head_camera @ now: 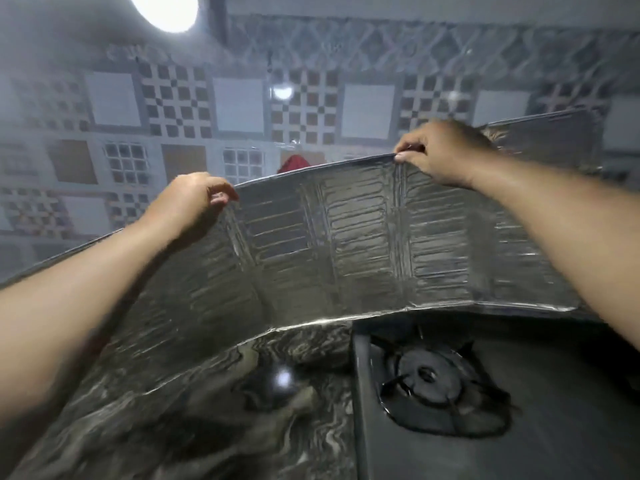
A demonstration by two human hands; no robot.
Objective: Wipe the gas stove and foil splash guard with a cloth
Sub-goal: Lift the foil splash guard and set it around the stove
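Note:
A silver foil splash guard (346,244) stands upright in folded panels behind the gas stove (519,410). My left hand (194,202) pinches its top edge at the left. My right hand (440,154) grips the same edge further right. The stove is dark grey, with one burner and its pan support (436,386) showing at the lower right. A red object (294,164), maybe a cloth, peeks over the guard's top edge; most of it is hidden. No cloth is in either hand.
The dark marbled countertop (207,410) lies left of the stove. Behind the guard rises a patterned tile wall (242,105). A bright lamp (166,8) glares at the top left.

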